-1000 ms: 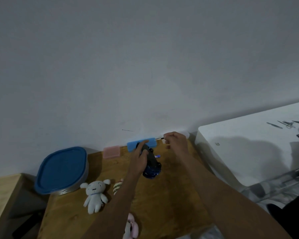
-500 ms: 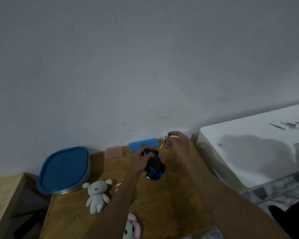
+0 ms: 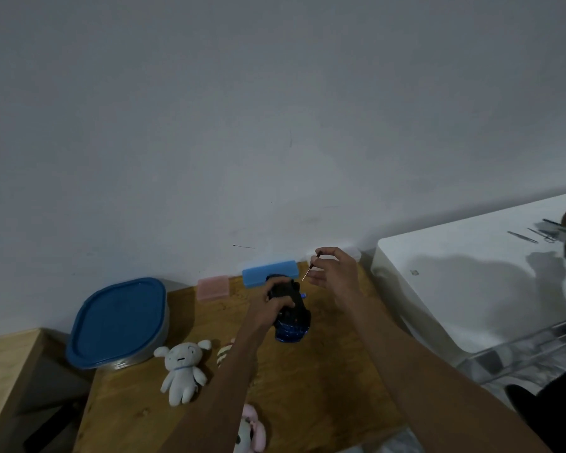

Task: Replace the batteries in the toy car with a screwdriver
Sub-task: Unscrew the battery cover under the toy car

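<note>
A: Where's the car (image 3: 291,310)?
B: On the table (image 3: 324,371), underside up, L hand (image 3: 270,305) curled round its far end. Long axis runs away from me, nose toward me, I think.
A: R hand (image 3: 332,271)?
B: Just right of the car's far end, pinching the screwdriver (image 3: 310,267). Tip slants down-left at the car, not touching. R is the nearer hand w/ the tool.

A wooden table (image 3: 324,387) carries a blue-lidded container (image 3: 118,322), pink box (image 3: 213,287), blue box (image 3: 270,271) and plush toys (image 3: 182,371).
</note>
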### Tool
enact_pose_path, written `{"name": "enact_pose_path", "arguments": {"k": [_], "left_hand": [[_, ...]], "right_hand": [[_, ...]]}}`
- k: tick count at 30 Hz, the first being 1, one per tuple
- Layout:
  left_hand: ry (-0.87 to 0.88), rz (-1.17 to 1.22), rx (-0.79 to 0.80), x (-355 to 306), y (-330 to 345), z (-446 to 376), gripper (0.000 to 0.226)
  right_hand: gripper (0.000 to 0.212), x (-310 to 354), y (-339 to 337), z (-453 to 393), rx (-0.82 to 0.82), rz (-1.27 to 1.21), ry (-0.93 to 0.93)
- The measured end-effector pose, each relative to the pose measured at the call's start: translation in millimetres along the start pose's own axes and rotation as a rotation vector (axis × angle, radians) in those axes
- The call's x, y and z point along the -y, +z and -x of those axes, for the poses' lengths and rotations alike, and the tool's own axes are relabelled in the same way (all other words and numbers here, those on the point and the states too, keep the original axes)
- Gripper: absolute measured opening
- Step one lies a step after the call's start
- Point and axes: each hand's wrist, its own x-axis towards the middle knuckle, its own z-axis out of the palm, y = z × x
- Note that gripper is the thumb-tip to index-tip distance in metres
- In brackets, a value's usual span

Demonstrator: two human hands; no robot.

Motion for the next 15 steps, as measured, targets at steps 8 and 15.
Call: {"name": "enact_pose_path", "arguments": {"k": [8, 15], "left_hand": [[-0.051, 0.14, -0.05, 3.1, 0.9, -0.2, 0.027], [-0.047, 0.035, 0.073, -3.1, 0.8, 4.4, 0.061]], "right_hand": [[0.019, -1.3, -0.8, 0.8, 0.001, -0.015, -0.012], [0.019, -4.3, 2.3, 0.6, 0.016, -0.016, -0.023]]}}
